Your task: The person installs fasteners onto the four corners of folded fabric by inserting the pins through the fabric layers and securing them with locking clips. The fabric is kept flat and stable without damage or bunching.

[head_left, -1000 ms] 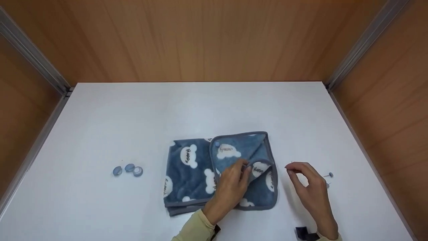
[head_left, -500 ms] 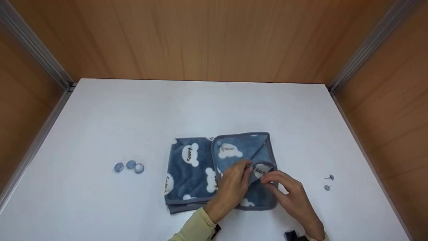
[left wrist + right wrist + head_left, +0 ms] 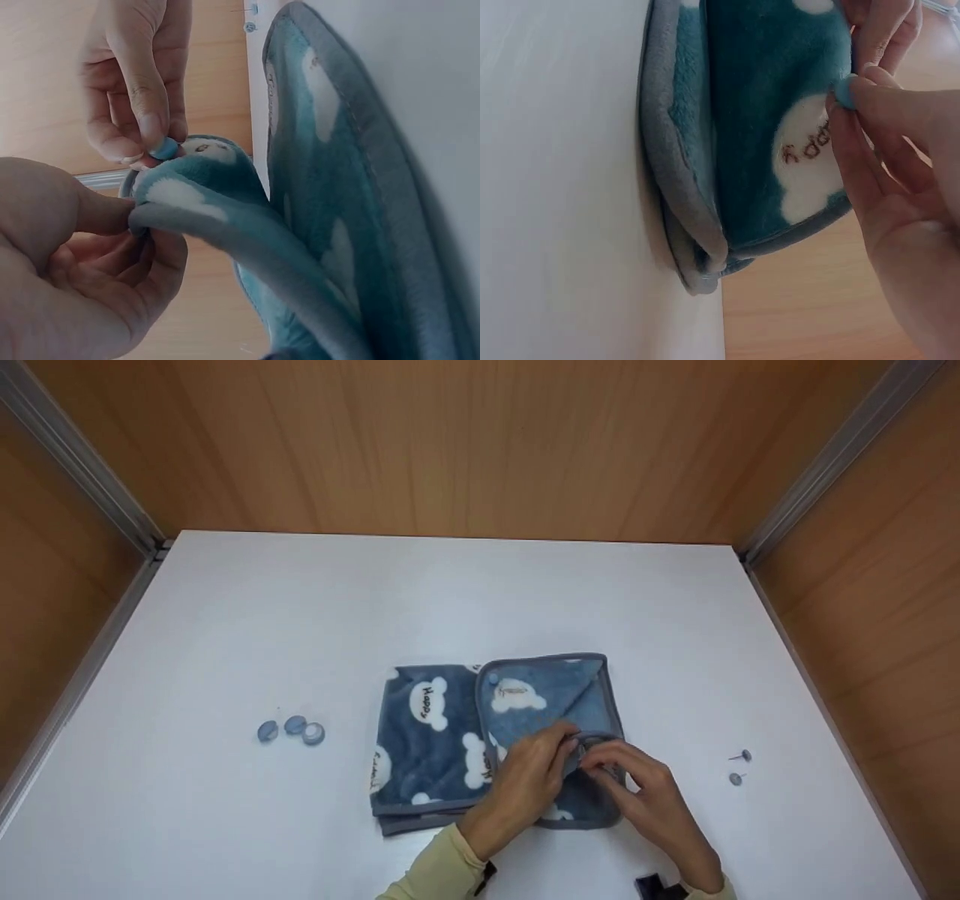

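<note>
Poking out of pale-green sleeves (image 3: 442, 866), both hands meet at one lifted corner of a folded fleece blanket (image 3: 446, 750). The left hand (image 3: 521, 780) pinches the corner's grey binding between thumb and fingers; the right hand (image 3: 649, 791) has thumb and fingertips clamped on a light-blue pin (image 3: 164, 148), right up at the cloth. The blanket lies on the near part of the white desk (image 3: 187, 645), plush and dusty blue, printed with white bear heads, some lettered "Happy"; a light-blue button head (image 3: 493, 679) sits by the flap's upper left corner. The head view loses the held pin behind the fingers; the left wrist view shows its round head plainly, and the right wrist view brings out the lettered bear beside it and the stacked borders of the folds. Its shaft is hidden, so I can't tell whether it is in the fabric. Three light-blue caps (image 3: 295, 725) sit close together left of the blanket; two loose pins (image 3: 745, 755) lie well off to the right, their fine shafts hard to make out. Beyond the desk stands a wood-grained panel (image 3: 450, 450).
</note>
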{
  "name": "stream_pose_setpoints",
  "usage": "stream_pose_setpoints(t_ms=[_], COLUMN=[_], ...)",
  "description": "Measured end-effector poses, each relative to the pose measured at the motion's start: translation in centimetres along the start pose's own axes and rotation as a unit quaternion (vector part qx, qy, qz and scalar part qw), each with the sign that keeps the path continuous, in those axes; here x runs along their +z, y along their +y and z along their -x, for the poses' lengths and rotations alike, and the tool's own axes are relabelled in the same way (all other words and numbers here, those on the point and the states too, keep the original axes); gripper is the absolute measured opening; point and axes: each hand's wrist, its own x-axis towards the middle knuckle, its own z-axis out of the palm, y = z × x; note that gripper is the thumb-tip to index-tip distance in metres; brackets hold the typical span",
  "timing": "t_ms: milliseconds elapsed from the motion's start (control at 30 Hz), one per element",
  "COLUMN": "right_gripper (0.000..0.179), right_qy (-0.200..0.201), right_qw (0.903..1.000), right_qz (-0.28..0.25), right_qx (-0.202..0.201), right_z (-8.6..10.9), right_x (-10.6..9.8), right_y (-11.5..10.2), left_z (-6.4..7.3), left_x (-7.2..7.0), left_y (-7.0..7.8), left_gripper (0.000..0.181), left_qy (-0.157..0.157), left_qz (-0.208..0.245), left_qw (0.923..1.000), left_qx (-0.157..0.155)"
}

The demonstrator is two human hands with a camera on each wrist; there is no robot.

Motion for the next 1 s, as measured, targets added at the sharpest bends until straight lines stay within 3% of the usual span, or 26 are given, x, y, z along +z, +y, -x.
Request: stream_pose_setpoints(t_ms=[333,500,833,1000], right_gripper=[0.063,0.047,0.044,0.044], right_qy=[0.069,0.067,0.063,0.057], right_qw=[0.9973,0.9959,0.9951,0.9949], right_qz=[0.01,0.053,0.067,0.073], right_qx=[0.024,0.029,0.037,0.042], right_z=[0.0,0.1,0.1,0.3], right_x=[0.6,0.3,0.0,-0.1], right_y=[0.4,0.5,0.3,0.2], left_z=[0.1,0.0,0.0,0.0], left_x=[-0.3,-0.4,-0.9,-1.7], left_y=[0.2,0.2,0.4,-0.3], left_gripper=[0.015,0.016,0.019,0.019], left_qy=[-0.06,-0.076,-0.049,-0.011], left_qz=[-0.012,-0.004,-0.057,-0.099], left_qw=[0.9981,0.9969,0.996,0.9929], left_qx=[0.009,0.019,0.048,0.064])
